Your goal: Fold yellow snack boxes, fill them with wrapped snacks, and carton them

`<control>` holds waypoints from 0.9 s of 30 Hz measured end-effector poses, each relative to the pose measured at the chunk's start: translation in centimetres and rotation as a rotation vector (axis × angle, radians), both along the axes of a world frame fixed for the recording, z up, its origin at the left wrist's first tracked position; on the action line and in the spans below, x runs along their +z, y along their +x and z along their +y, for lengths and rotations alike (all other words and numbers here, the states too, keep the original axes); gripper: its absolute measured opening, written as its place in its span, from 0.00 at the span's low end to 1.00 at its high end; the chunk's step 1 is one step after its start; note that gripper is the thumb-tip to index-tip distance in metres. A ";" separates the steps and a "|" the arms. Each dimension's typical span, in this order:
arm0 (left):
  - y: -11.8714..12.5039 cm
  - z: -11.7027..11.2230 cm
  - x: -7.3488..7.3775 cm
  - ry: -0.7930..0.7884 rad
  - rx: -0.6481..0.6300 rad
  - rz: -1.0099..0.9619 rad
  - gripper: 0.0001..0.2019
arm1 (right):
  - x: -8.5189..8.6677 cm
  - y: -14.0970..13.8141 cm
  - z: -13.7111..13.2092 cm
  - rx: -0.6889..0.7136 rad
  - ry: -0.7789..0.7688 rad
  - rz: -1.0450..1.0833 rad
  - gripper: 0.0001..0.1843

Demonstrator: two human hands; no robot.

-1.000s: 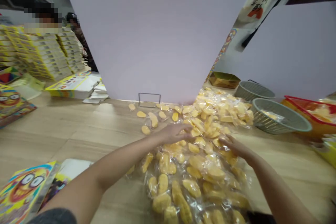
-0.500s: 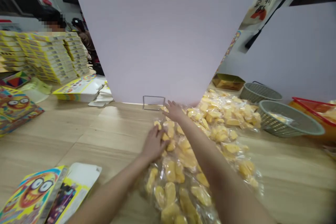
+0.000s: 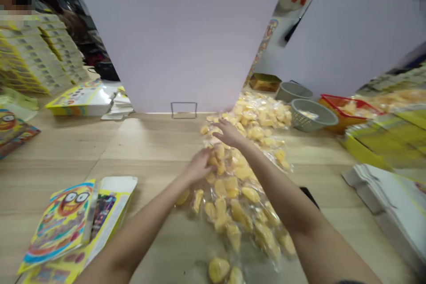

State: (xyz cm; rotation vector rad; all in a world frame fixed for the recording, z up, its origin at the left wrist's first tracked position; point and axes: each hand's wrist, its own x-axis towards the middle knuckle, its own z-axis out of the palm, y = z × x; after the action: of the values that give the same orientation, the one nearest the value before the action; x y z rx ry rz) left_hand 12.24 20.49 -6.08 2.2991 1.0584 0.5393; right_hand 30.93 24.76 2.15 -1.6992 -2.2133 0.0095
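Plainly works with both arms stretched over the bench (image 3: 156,151), above a long, loose spread of yellow packets (image 3: 231,186) in clear wrap, running from beside the foot of a pale panel (image 3: 166,40) down toward the near edge. Has the left hand (image 3: 199,165) at the left margin of the spread, fingers half curled against packets; cannot tell of any grip there. Sets the right hand (image 3: 229,133) farther out, near the panel, back uppermost, fingers parted and fairly open over the packets, pointing toward the left edge, with nothing visibly gripped. Crosses the spread with the right forearm, hiding part of it. Has a wire stand (image 3: 184,103) at the panel's foot, left of the right hand. Beyond the packets, toward the right edge, has two grey baskets (image 3: 314,120), just beside a red-rimmed basket (image 3: 329,117). Has yellow boxes (image 3: 369,142) nearer along that edge, then a pile of white cartons (image 3: 382,199). Shows a dark object (image 3: 309,197) just beyond the right forearm, partly hidden. Has cartoon-faced boxes (image 3: 63,219) overlapping toward the near left corner, and a tall stack of boxes (image 3: 46,53) toward the far left corner.
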 end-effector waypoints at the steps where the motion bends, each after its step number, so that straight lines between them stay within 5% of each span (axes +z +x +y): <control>1: -1.5 -0.4 0.4 0.008 0.037 -0.024 0.28 | 0.9 1.7 -3.6 -0.040 -0.012 0.011 0.21; 3: -5.2 -2.2 0.5 0.022 0.151 -0.056 0.25 | 1.9 5.7 -12.4 -0.160 0.069 0.121 0.23; 5: -8.8 -5.3 -0.3 0.032 0.267 -0.069 0.26 | 1.4 9.5 -22.4 -0.431 0.207 0.164 0.28; 8: -11.3 -11.4 -2.6 0.015 0.441 -0.045 0.33 | -2.8 12.6 -35.7 -1.006 0.321 0.318 0.47; 10: -10.6 -15.4 -3.6 0.004 0.428 -0.012 0.40 | -6.5 12.7 -40.9 -1.163 0.191 0.517 0.62; 14: -7.0 -21.2 -3.2 -0.047 0.249 0.056 0.59 | -11.7 11.0 -41.7 -1.091 0.068 0.770 0.70; 19: -5.2 -25.3 -2.4 -0.056 0.076 0.107 0.69 | -12.5 11.6 -36.9 -1.051 0.129 0.753 0.62; 23: -2.1 -25.8 -3.1 -0.014 0.168 0.183 0.64 | -12.1 14.8 -36.5 -1.099 0.193 0.685 0.58; 27: 3.2 -23.3 -2.5 -0.042 0.214 0.200 0.61 | -11.2 18.5 -37.6 -1.172 0.169 0.594 0.57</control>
State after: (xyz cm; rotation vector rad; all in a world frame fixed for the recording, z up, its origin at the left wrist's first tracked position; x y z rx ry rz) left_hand 15.45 -2.81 -8.54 2.2520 1.4099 0.3693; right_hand 49.45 -12.83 -9.08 -2.2320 -0.6105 0.0292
